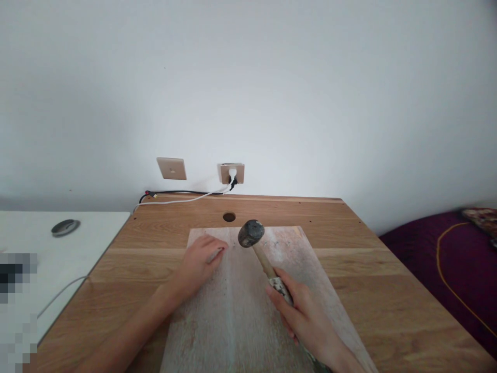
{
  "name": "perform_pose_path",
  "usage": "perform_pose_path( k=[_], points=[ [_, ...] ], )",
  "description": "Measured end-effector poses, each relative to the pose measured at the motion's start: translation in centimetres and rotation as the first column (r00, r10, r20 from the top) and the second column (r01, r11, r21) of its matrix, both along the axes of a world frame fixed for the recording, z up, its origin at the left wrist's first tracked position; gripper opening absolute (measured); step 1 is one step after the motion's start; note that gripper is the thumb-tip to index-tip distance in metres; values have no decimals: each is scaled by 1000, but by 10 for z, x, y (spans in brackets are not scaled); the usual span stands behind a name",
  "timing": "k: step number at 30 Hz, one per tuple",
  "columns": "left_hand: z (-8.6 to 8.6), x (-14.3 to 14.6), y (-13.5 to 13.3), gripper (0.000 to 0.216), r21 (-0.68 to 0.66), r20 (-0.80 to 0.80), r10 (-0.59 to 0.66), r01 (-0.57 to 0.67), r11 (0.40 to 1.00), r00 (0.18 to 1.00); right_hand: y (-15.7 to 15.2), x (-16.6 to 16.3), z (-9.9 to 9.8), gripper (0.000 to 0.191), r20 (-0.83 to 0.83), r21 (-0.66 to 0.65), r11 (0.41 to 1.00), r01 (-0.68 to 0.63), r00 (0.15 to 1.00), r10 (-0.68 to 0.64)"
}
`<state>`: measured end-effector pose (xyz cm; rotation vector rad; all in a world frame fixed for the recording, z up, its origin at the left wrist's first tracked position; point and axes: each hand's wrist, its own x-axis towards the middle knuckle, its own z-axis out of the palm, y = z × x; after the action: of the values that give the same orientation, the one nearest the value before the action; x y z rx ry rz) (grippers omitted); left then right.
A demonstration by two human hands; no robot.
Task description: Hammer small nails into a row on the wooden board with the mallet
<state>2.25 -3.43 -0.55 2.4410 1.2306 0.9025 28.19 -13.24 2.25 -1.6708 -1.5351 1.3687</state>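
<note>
My right hand is wrapped round the handle of a mallet, whose dark, scuffed head is raised over the far part of a worn wooden board. The handle is pale wood with a speckled white and dark grip. At the board's far left, my left hand rests with thumb and fingers pinched together. A tiny dark spot shows at its fingertips; what it is I cannot make out. Several small nails stand along the board's far end, one nail just right of the left fingertips and others right of the mallet head.
Under the board lies a wooden tabletop with a round cable hole. White and black cables run along its back edge to a wall socket. A white surface adjoins at left; purple fabric lies at right.
</note>
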Motion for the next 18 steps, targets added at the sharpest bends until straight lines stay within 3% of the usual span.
perform_pose_path(
  k=[4,10,18],
  points=[
    [-11,-14,20,16,-64,68,182,-177,982,981,0,-6,-1,69,8,-21,1000,-7,1000,7],
    [-12,-14,15,13,-153,90,192,-177,972,977,1,-15,-2,60,-17,-5,999,-34,999,34],
    [-14,-18,11,13,-170,110,201,-181,969,974,1,-23,-1,47,-10,149,988,-25,1000,27]
  ],
)
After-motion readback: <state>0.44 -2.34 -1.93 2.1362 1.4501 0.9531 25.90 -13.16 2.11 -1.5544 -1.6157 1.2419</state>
